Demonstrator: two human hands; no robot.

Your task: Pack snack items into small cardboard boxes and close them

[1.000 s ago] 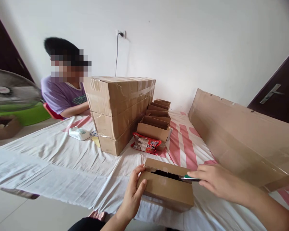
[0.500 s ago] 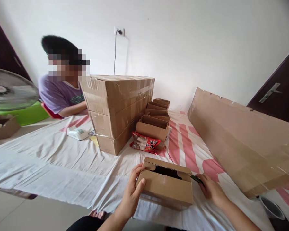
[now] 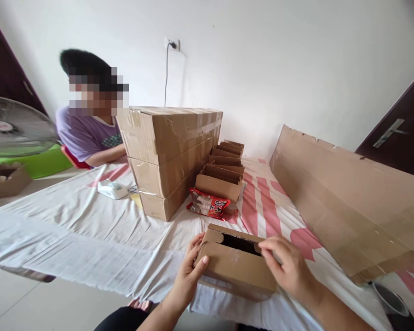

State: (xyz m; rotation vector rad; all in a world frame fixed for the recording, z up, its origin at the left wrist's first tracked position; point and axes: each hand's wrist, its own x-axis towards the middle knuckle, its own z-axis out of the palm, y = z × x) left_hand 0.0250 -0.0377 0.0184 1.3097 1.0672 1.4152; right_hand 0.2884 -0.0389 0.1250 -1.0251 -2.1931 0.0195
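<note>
A small brown cardboard box [image 3: 236, 271] lies near the table's front edge, with a dark gap showing between its front panel and raised back flap. My left hand [image 3: 189, 266] grips its left end, thumb on the front panel and fingers round the side. At the right end of the gap, my right hand [image 3: 290, 266] has its fingertips bent together on the small right flap [image 3: 257, 248]. Its palm side is hidden, so I cannot see if anything else is in it. Behind the box lies a red printed food packet [image 3: 209, 203], leaning against an open carton [image 3: 217, 186].
Taped cartons [image 3: 175, 161] form a tall stack left of a row of open boxes [image 3: 227, 154]. A cardboard panel [image 3: 338, 197] stands on the right. A white device [image 3: 112, 189] sits on the cloth [image 3: 72, 220]. Another person [image 3: 89, 133] sits behind the stack, near a fan [image 3: 17, 126].
My right hand has moved left and up from beside the box onto its right flap. The dark green object it held is out of sight now. My left hand stays on the box.
</note>
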